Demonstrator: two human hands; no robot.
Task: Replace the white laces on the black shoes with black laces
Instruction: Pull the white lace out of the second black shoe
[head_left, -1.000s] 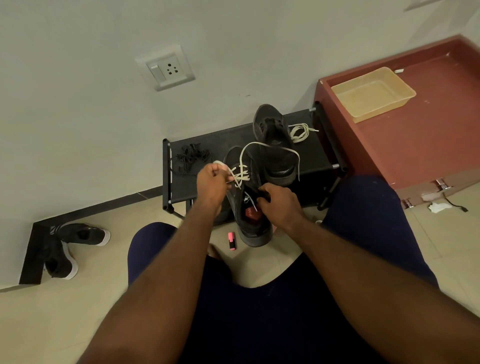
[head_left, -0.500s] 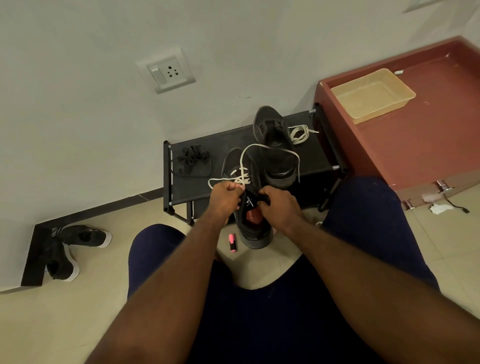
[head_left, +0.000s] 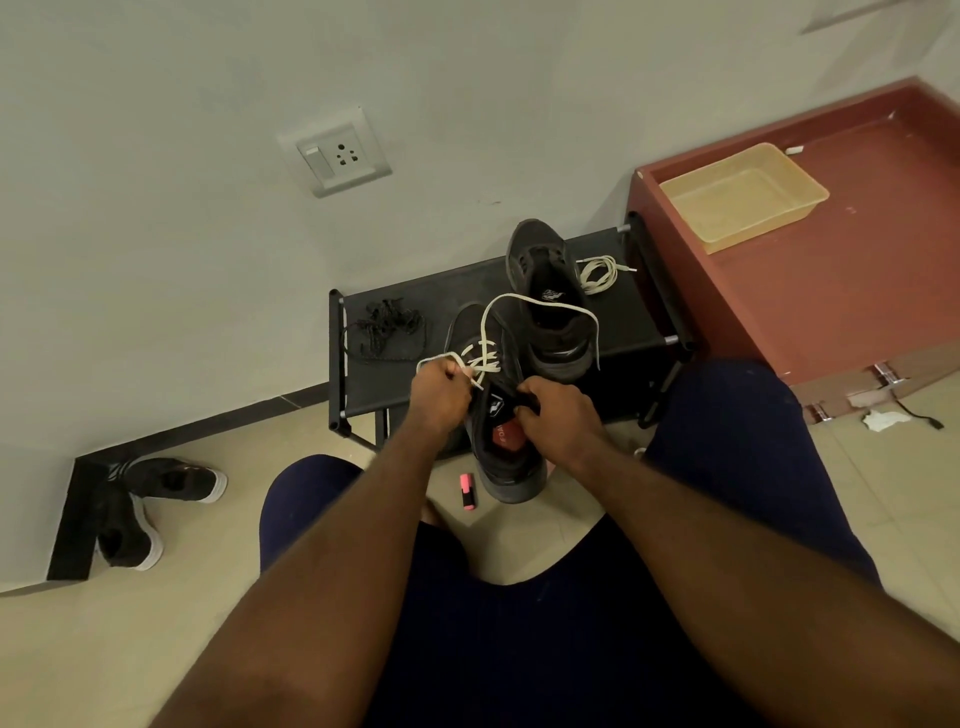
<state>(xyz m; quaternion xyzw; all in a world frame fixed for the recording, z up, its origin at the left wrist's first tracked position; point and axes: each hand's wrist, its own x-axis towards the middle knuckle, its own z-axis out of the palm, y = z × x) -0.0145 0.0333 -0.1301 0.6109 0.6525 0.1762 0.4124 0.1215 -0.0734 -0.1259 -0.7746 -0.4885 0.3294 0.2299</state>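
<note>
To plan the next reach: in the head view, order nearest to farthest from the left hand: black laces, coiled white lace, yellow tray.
From the left hand:
1. black laces, bench, just left
2. coiled white lace, bench's far right
3. yellow tray, red cabinet, farther right

On the black fabric rack (head_left: 457, 283) a heap of black laces (head_left: 387, 330) lies left, an unlaced black shoe (head_left: 545, 291) right, a coiled white lace (head_left: 598, 273) at its right. A half-laced black shoe (head_left: 506, 441) stands before the rack.

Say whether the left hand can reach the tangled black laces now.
Probably yes: the tangled black laces lie uncovered on the black rack just beyond the left hand, nothing between. It must first release the white lace it pinches.
</note>
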